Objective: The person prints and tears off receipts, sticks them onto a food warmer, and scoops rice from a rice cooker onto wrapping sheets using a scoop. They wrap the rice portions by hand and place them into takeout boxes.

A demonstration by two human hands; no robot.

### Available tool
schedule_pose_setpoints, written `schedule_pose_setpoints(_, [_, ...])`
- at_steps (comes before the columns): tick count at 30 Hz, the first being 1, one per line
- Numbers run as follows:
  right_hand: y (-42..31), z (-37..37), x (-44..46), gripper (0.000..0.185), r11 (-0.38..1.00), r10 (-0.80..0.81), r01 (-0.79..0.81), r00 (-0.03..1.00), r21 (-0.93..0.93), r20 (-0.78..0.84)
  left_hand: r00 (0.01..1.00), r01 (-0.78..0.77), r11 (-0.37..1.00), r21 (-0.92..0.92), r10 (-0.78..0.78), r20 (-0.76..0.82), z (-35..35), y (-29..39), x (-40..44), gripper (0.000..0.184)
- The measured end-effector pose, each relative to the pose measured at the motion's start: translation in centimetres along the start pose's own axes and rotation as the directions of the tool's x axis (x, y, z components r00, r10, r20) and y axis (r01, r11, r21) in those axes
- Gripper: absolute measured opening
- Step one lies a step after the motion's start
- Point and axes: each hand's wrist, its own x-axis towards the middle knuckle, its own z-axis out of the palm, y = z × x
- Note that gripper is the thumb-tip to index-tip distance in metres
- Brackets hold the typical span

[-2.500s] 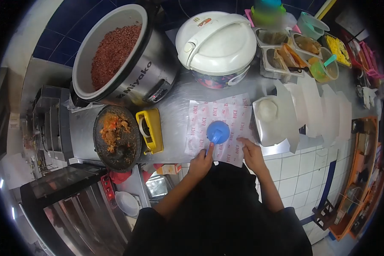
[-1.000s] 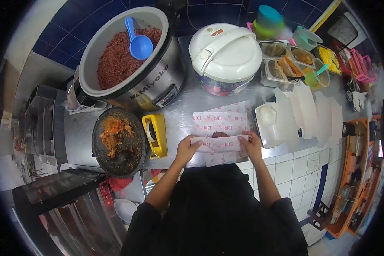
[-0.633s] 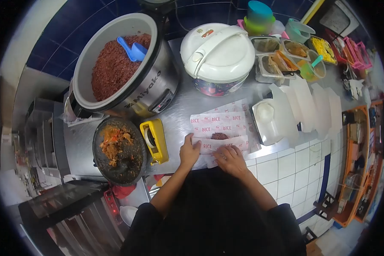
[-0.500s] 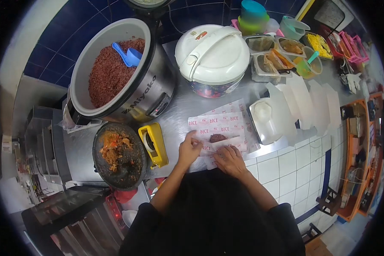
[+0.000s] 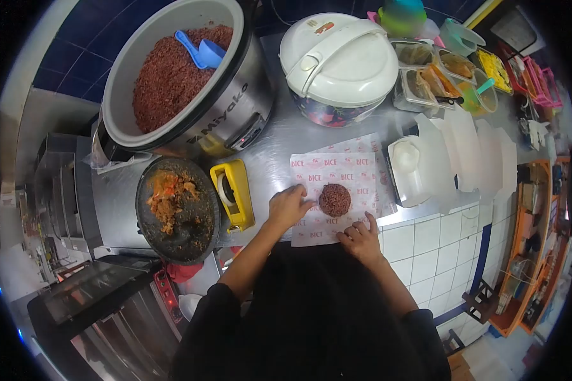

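Observation:
A round mound of reddish-brown rice (image 5: 335,200) sits on a printed paper sheet (image 5: 311,236) that lies flat on the steel counter. At the sheet's left edge is my left hand (image 5: 289,206), its fingers apart and nothing held, the thumb pointing at the rice. My right hand (image 5: 361,241) rests on the lower right part of the paper with spread, bent fingers. More printed sheets (image 5: 378,149) lie beneath and to the right. The blue scoop (image 5: 208,54) rests on rice in the large Miyako cooker (image 5: 225,105).
Left of the paper are a yellow tape dispenser (image 5: 236,193) and a stone mortar (image 5: 184,244) with orange-red paste. A white lidded rice cooker (image 5: 340,60) stands behind. To the right are an open white box (image 5: 408,171), upright box flaps and food tubs (image 5: 419,86).
The blue scoop has gone from the paper into the large cooker. The lower fold of paper that partly covered the rice is now laid flat, and both hands have opened away from it.

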Motion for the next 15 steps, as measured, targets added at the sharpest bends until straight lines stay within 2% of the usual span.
schedule_pose_setpoints(3, [0.0,-0.2,0.2,0.014,1.000,0.023,-0.023,1.000,0.008,0.012,0.998,0.049,0.998,0.037,-0.048,-0.036,0.9,0.0,0.7,0.038])
schedule_pose_setpoints(6, [0.0,-0.2,0.0,0.013,1.000,0.025,-0.025,1.000,0.004,0.013,0.988,0.157,0.987,0.016,-0.157,0.003,1.0,0.3,1.2,0.038])
schedule_pose_setpoints(9, [0.1,0.0,-0.2,0.013,1.000,0.009,-0.010,1.000,0.010,0.018,0.951,0.309,0.951,-0.023,-0.309,0.001,-0.5,0.2,1.6,0.029])
schedule_pose_setpoints(10, [0.1,0.1,-0.2,0.013,1.000,0.011,-0.012,1.000,0.014,0.018,0.893,0.396,0.914,-0.085,-0.405,-0.195,-1.6,-0.2,1.7,0.025])
schedule_pose_setpoints(11, [0.1,0.1,-0.2,0.012,1.000,0.019,-0.019,1.000,0.018,0.005,0.791,0.460,0.873,-0.160,-0.485,-0.372,-3.1,-0.4,1.7,0.022])
schedule_pose_setpoints(14, [0.0,-0.3,-0.3,0.012,0.999,0.039,-0.038,0.999,0.022,-0.022,0.680,0.338,0.926,-0.165,-0.362,-0.637,-5.0,-1.2,0.7,0.039])
schedule_pose_setpoints(15, [-0.1,-0.4,0.0,0.012,0.999,0.032,-0.031,0.999,0.019,-0.034,0.769,0.262,0.963,-0.064,-0.249,-0.589,-5.4,-0.3,-0.1,0.043])
